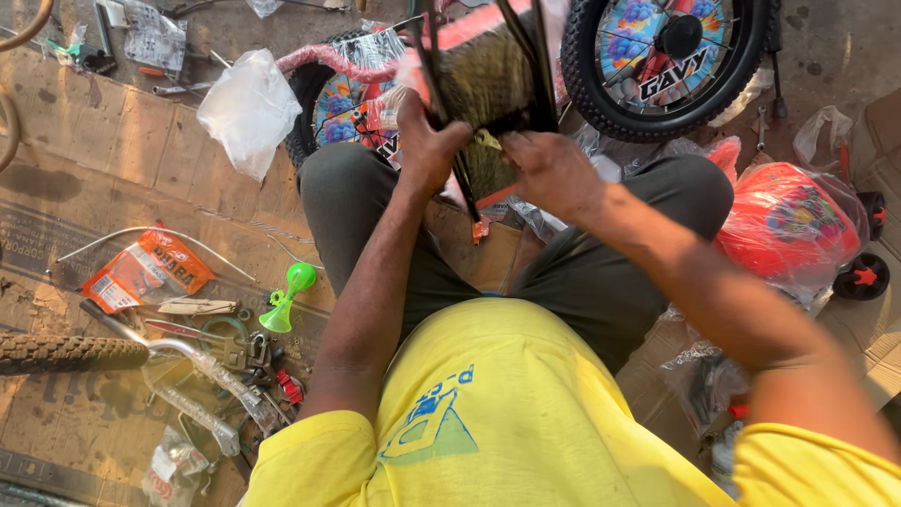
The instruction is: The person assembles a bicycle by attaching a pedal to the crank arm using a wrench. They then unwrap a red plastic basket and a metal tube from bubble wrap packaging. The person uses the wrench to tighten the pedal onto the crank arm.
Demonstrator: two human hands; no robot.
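Observation:
I sit on flattened cardboard with a small child's bicycle frame (488, 75) held over my knees, partly wrapped in paper and plastic. My left hand (424, 141) is closed around the frame's thin black tubes. Close beside it, my right hand (549, 169) grips the lower end of the same wrapped frame, fingers curled at a small brass-coloured part. A wheel (671, 61) with a black tyre and colourful disc stands just beyond my right hand. A second wheel (343, 99) lies behind my left hand, partly hidden.
A green bulb horn (291, 296), loose tools and metal parts (235, 352), an orange packet (141, 272) and a knobby tyre (66, 352) lie at left. A clear plastic bag (249, 108) sits at upper left. A red plastic-wrapped part (793, 225) and a small black wheel (863, 277) lie at right.

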